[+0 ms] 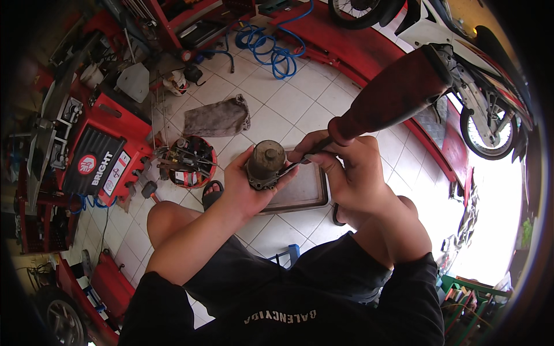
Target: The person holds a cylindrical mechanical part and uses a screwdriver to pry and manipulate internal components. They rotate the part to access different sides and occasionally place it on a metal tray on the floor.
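Observation:
My left hand (241, 189) is wrapped round a worn, greasy metal part (267, 158) with a rounded cylindrical top and a knob in its middle. In my right hand (359, 173) the fingers pinch the shaft of a screwdriver (392, 95), whose large dark red handle slants up and to the right. Its shaft runs down leftward to the lower side of the metal part; the exact spot where the tip meets it is hidden by my fingers. Below both hands, a shallow metal tray (321, 190) lies on the floor between my feet.
A red basket (211, 167) of tools and parts stands left of the tray, with a dirty cloth (214, 117) beyond it. A red machine (107, 155) is further left. Blue hose (281, 60) coils at the back. A motorcycle (485, 109) stands on a red lift (340, 49).

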A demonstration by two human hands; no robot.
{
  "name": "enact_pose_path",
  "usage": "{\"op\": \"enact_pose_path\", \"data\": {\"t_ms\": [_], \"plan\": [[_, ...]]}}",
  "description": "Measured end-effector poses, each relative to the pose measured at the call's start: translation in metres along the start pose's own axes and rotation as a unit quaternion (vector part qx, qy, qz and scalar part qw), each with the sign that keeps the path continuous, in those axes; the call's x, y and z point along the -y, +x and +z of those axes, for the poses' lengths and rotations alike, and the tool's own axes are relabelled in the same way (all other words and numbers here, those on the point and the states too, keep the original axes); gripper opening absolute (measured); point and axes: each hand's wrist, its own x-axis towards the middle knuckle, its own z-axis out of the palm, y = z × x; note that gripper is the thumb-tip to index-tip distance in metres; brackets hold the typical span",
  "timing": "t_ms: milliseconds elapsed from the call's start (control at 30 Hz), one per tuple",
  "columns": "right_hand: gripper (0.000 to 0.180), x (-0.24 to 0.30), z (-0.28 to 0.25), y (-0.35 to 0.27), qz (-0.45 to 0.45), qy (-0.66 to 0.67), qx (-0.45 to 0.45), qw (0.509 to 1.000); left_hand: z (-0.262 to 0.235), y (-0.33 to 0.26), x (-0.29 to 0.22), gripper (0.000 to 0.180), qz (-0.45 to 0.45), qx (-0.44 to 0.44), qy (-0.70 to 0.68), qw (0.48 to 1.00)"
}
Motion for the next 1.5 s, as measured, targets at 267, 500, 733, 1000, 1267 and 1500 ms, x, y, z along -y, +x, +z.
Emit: {"op": "enact_pose_path", "data": {"t_ms": [267,500,733,1000,1267,1500], "plan": [[0.040,-0.002,-0.005,0.001,-0.070,-0.019,0.043,0.996,0.018,-0.003,0.008,0.045,-0.007,-0.055,0.024,0.998],[0.092,0.026,-0.032,0.026,-0.092,0.346,-0.032,0.933,0.004,0.001,0.016,0.038,-0.018,-0.099,0.001,0.995],[0.047,0.003,-0.074,0.075,-0.233,0.540,0.390,0.708,0.012,0.003,0.031,0.037,-0.074,-0.154,0.055,0.984],[0.034,0.031,-0.040,0.035,-0.150,0.556,0.162,0.801,-0.002,0.002,0.034,0.031,-0.089,-0.179,0.051,0.978],[0.030,0.058,-0.008,0.001,0.012,0.344,-0.247,0.906,-0.005,0.003,0.025,0.036,0.014,-0.194,0.099,0.976],[0.032,0.043,-0.025,-0.002,-0.017,0.369,-0.131,0.920,-0.007,0.013,0.023,0.039,-0.036,-0.204,0.098,0.973]]}}
